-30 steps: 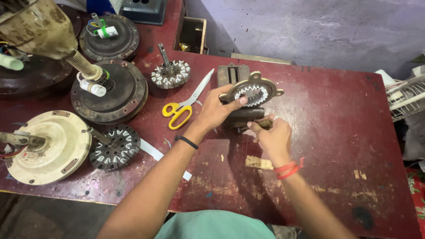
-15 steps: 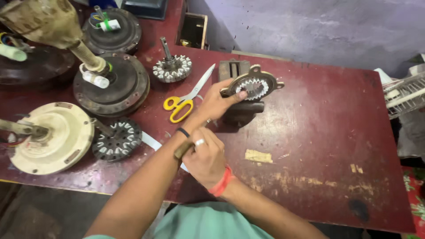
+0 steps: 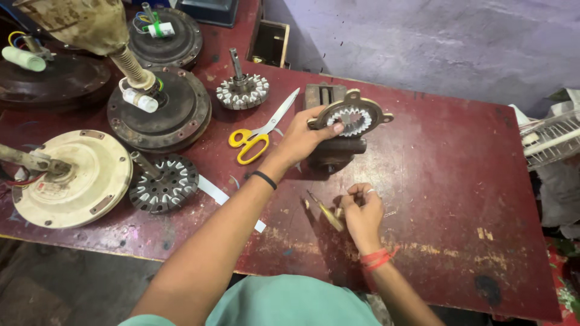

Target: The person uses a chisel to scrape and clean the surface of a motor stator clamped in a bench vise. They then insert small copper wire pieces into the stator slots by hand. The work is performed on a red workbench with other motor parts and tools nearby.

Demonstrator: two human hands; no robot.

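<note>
Left hand (image 3: 305, 137) first: we see it closed around the rim of a stator housing (image 3: 352, 116), thumb on the toothed core inside, fingers under the near edge. The housing sits on top of a small dark vise (image 3: 329, 130), tilted a little toward the hand, near the middle of the red surface (image 3: 459, 181).

Right hand (image 3: 361, 214): fingers pinched together on a thin brass-coloured tool (image 3: 326, 212), which points left and down, tip just off or on the surface, we cannot tell which. The hand is apart from the housing, just in front of the vise.

Outward: yellow scissors (image 3: 257, 136) lie just left of the left hand, blades aimed at the vise. A small stator on a shaft (image 3: 241, 90) stands beyond them. Further left sit a dark round motor cover (image 3: 160, 111), a loose wound stator (image 3: 164, 183) and a cream motor cover (image 3: 72, 178) at the surface's edge. A white paper strip (image 3: 211, 188) lies by the left forearm.

Progress, as we judge it: the housing is placed and steadied on the vise and the tool is in hand, but the tool is not at the core yet. The core slots look bare, with no winding in them, so the work on them looks barely begun.
</note>
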